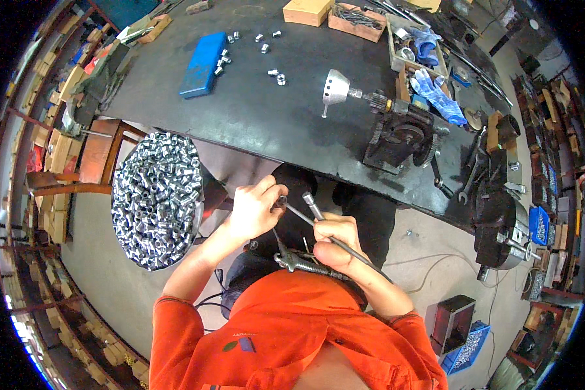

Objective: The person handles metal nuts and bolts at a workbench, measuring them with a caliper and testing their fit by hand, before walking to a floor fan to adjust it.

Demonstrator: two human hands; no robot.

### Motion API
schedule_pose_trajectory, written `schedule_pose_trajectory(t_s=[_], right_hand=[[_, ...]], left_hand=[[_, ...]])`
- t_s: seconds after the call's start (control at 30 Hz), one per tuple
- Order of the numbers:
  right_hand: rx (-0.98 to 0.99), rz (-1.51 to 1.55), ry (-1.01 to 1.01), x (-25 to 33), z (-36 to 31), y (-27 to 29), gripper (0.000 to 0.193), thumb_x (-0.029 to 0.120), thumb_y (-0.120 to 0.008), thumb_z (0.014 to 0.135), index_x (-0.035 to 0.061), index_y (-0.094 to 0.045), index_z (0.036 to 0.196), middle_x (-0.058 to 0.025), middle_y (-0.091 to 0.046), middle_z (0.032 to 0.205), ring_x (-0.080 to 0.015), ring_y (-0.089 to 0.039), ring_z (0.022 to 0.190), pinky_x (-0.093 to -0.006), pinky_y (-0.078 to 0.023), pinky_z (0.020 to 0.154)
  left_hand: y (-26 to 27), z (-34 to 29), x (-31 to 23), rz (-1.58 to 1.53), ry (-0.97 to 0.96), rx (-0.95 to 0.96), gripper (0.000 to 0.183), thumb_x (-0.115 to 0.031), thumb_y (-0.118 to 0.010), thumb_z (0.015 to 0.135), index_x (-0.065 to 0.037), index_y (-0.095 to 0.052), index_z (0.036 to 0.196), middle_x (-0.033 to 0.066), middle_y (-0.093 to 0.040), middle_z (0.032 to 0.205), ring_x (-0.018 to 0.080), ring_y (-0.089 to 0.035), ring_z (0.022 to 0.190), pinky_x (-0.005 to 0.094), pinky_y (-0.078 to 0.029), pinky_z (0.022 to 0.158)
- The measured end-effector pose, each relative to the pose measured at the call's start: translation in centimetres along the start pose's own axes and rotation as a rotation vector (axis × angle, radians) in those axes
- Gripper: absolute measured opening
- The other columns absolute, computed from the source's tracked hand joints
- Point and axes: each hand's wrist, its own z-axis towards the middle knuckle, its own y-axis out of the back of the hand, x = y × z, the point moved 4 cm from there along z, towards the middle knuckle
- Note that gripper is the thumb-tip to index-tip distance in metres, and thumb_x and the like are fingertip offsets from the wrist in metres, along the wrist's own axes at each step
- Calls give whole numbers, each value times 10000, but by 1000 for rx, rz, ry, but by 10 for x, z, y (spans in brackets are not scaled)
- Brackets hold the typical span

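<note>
My right hand [338, 240] is wrapped round a long thin metal rod [370, 264], which slants from beside my left hand down past my right wrist. A shorter metal stem with a socket-like end [311, 201] sticks up out of the same fist. Closed at the upper end of the rod, my left hand [257, 207] pinches a small dark metal part [281, 201]; its exact kind is partly hidden by the fingers. Below both hands, a metal air blow gun [292, 262] lies across my lap against the orange shirt.
A heaped container of metal fittings [156, 201] stands at my left. On the dark workbench [253, 110] are a blue box [203, 65], several loose fittings, and a geared fixture [406, 133] with a silver head. A vise [500, 234] is at right; cables cross the floor.
</note>
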Motion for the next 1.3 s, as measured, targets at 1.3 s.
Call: schedule_pose_trajectory(t_s=[1.3], right_hand=[[-27, 816, -323, -55, -11, -16, 303, 18, -536, 731, 62, -326, 517, 25, -347, 546, -100, -316, 472, -259, -236, 444]], left_hand=[[-34, 51, -34, -2056, 700, -50, 186, -175, -496, 918, -31, -582, 997, -21, -343, 472, 77, -271, 398, 243, -227, 434]])
